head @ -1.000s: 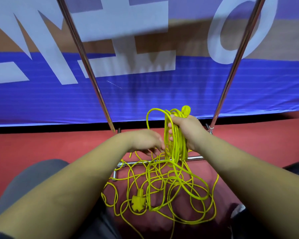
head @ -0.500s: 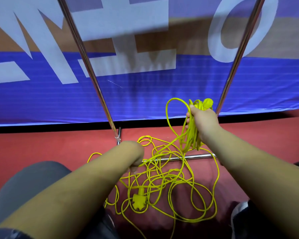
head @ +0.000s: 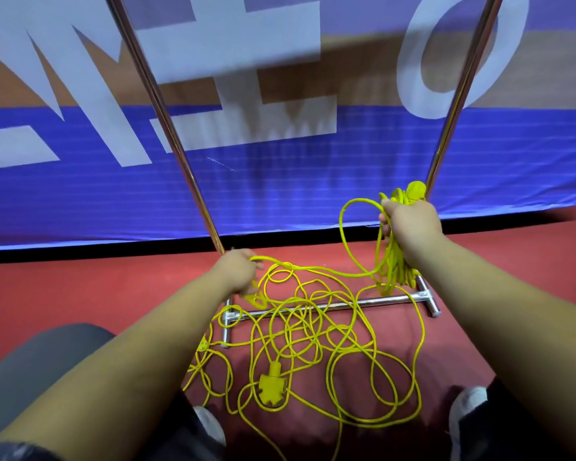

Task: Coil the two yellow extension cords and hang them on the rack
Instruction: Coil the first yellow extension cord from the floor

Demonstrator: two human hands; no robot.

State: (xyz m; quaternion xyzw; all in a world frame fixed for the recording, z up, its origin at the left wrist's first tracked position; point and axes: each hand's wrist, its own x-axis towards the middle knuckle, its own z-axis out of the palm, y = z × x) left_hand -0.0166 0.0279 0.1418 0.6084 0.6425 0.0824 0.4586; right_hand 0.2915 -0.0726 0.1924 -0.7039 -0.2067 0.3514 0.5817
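My right hand [head: 408, 224] is closed around a bundle of yellow cord coils [head: 391, 267] that hangs below my fist, a yellow plug [head: 415, 191] sticking out above it. My left hand [head: 238, 271] pinches a stretch of the same yellow cord [head: 313, 268], which runs across to the right-hand bundle. The remaining yellow cord [head: 313, 337] lies in a loose tangle on the red floor, draped over the rack's base bar [head: 340, 306]. A yellow multi-outlet socket end [head: 272, 389] rests near my feet.
The chrome rack has two uprights, a left pole [head: 167, 128] and a right pole [head: 459, 94], with a T-foot [head: 428, 299] at the right. A blue banner [head: 280, 188] with white letters stands behind. My shoes [head: 466, 407] flank the tangle.
My hands have spread apart: the right hand carried the coil bundle up and right, while the left hand moved left and down, drawing a length of cord out of the tangle.
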